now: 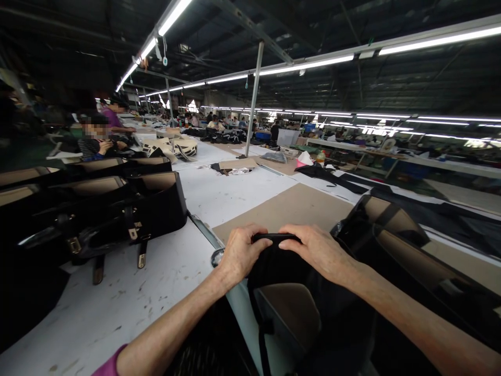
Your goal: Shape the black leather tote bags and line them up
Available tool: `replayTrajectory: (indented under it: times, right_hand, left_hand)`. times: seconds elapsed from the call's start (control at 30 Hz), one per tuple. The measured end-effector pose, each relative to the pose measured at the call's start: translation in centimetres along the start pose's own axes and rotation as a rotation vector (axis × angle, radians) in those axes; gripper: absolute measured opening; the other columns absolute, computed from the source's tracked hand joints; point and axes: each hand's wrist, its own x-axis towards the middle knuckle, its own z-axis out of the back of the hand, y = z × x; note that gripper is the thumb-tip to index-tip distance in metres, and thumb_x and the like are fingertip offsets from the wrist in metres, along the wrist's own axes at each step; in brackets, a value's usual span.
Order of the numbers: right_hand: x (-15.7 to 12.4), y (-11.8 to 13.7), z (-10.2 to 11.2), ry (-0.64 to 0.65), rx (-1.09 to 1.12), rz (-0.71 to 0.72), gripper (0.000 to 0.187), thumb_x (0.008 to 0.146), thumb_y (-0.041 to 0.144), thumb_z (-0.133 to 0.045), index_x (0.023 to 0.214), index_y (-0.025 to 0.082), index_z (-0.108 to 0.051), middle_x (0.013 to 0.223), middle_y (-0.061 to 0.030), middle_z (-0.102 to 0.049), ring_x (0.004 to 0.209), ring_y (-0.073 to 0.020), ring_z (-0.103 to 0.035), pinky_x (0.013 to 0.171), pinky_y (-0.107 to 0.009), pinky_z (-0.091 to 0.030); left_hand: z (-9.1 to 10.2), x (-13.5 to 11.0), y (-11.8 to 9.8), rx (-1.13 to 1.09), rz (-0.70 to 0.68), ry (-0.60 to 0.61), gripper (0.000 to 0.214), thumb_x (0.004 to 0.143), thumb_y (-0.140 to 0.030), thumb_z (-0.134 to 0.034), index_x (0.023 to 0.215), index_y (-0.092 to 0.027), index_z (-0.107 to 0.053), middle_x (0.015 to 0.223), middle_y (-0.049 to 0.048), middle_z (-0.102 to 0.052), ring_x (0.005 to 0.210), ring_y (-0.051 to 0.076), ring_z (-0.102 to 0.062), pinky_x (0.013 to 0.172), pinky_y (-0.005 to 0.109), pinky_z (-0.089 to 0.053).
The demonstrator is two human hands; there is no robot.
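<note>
My left hand [243, 250] and my right hand [307, 244] grip a black strip [277, 237], each pinching it between thumb and fingers. This strip is the top edge or handle of a black bag [274, 269]; I cannot tell which. Below my hands the bag's beige lining [289, 313] shows in an opening. Much of the bag is dark, and my right forearm covers part of it. Just left of my left hand lies a shiny rounded piece [216, 256], too small to name.
Several black handbags [156, 201] with metal clasps stand at the left on the white worktable [144, 313]. More black bags [410, 245] are at the right. Beyond my hands lies a brown board [289, 209]. A metal post [254, 99] rises behind. People [96, 136] sit at the far left.
</note>
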Motion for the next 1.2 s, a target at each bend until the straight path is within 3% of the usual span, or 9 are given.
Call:
replayTrajectory:
  times: [0.53,0.83,1.03,1.1,1.2]
  right_hand:
    - [0.4,1.2,-0.8,-0.038,-0.122,-0.009,0.018,0.083,0.031,-0.045,0.083,0.027,-0.063,0.064,0.0023,-0.060,0.062,-0.0124,-0.052,0.056,-0.022,-0.031]
    - [0.5,0.7,-0.9,-0.043,-0.234,0.010,0.028,0.083,0.029,-0.044,0.061,0.020,-0.058,0.051,0.0021,-0.051,0.051,-0.0097,-0.041,0.051,-0.022,-0.026]
    - [0.0,0.5,-0.3,-0.007,-0.143,0.037,0.023,0.084,0.026,-0.041,0.075,0.021,-0.062,0.068,0.0006,-0.063,0.063,-0.0114,-0.053,0.058,-0.021,-0.032]
    - [-0.1,-0.7,0.8,0.008,-0.109,0.012,0.023,0.084,0.026,-0.041,0.085,0.022,-0.063,0.078,-0.0005,-0.065,0.073,-0.0135,-0.056,0.064,-0.022,-0.035]
    - [-0.7,-3.5,3.3,-0.044,-0.043,-0.147,0.028,0.084,0.028,-0.039,0.098,0.021,-0.061,0.096,-0.0028,-0.064,0.087,-0.0168,-0.056,0.076,-0.025,-0.038]
  left_hand:
    - [-0.9,-0.1,-0.1,-0.079,-0.022,0.019,0.018,0.073,-0.019,-0.049,0.079,-0.019,-0.066,0.077,-0.0021,-0.063,0.070,0.011,-0.055,0.059,0.018,-0.040]
    - [-1.3,-0.2,-0.4,-0.041,-0.079,0.021,0.018,0.076,-0.018,-0.048,0.073,-0.017,-0.065,0.070,0.0001,-0.057,0.069,0.012,-0.053,0.063,0.021,-0.040]
    - [-1.0,0.2,-1.0,0.124,-0.143,0.143,0.019,0.077,-0.027,-0.050,0.091,-0.020,-0.062,0.082,0.0014,-0.060,0.076,0.015,-0.053,0.069,0.024,-0.040]
    - [-0.8,0.5,-1.1,0.162,-0.178,0.188,0.018,0.079,-0.027,-0.048,0.084,-0.019,-0.063,0.078,0.0017,-0.059,0.073,0.014,-0.052,0.065,0.023,-0.039]
    - [-0.9,0.6,-1.2,0.183,-0.225,0.172,0.024,0.082,-0.025,-0.042,0.069,-0.016,-0.061,0.068,0.0011,-0.054,0.066,0.012,-0.050,0.061,0.022,-0.036]
